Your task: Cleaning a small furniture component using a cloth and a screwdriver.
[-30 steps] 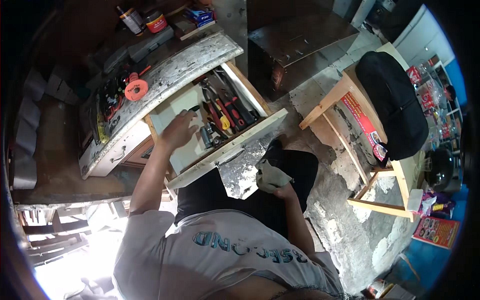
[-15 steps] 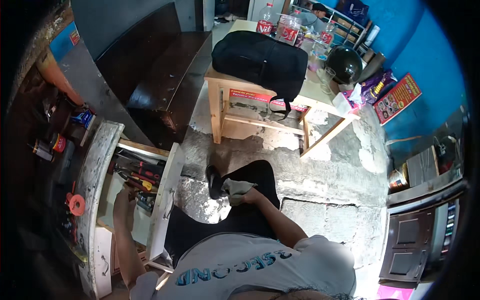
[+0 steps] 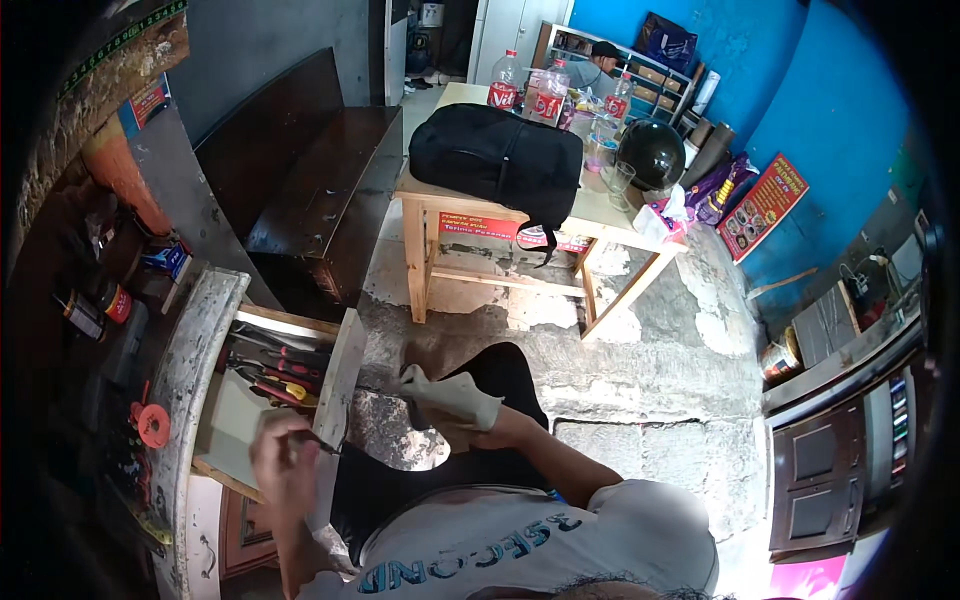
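My left hand (image 3: 285, 460) is closed, slightly blurred, just above the near part of the pulled-out drawer (image 3: 343, 372). From its fingers sticks a small dark, thin object (image 3: 325, 445), whose kind I cannot make out. Pliers and other hand tools with red and yellow handles (image 3: 285, 378) lie at the drawer's far end. My right hand (image 3: 500, 430) is closed on a crumpled grey cloth (image 3: 455, 397), held over my knee. Part of the cloth hangs past the fingers.
A worn workbench (image 3: 212, 325) with jars stands at my left. Beyond it is a dark wooden bench (image 3: 320, 200). Ahead, a wooden table (image 3: 470, 205) carries a black backpack (image 3: 495, 155), bottles and a dark helmet (image 3: 650, 155). A person (image 3: 600, 65) is at the back.
My left hand has come up out of the drawer toward me, with a small dark object in it. My right hand still holds the cloth, which now spreads out further to the left.
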Motion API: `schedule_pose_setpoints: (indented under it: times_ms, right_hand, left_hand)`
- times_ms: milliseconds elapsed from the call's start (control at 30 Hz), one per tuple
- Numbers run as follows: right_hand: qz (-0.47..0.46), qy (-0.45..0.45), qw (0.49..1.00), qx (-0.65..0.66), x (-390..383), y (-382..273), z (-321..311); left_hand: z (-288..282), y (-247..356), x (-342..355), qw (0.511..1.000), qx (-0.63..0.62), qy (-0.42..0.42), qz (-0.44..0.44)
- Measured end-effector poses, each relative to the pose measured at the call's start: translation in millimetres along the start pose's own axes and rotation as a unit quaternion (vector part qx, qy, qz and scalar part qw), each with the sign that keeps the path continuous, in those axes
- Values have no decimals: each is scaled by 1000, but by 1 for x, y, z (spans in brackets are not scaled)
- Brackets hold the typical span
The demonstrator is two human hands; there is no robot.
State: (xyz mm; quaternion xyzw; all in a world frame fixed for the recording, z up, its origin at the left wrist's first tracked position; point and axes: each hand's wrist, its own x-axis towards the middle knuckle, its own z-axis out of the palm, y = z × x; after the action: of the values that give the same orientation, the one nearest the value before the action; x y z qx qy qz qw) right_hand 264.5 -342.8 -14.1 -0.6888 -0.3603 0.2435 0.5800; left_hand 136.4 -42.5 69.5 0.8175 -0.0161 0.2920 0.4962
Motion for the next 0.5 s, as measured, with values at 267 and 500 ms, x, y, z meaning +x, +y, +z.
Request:
schedule_pose_setpoints:
  times_ms: [267, 500]
  right_hand:
    - [-199, -172, 953, -150, 28, 7, 49]
    - [-228, -110, 967, -37, 40, 13, 105]
  left_hand:
    - [62, 22, -25, 984, 94, -38, 145]
    - [29, -7, -55, 999, 20, -12, 28]
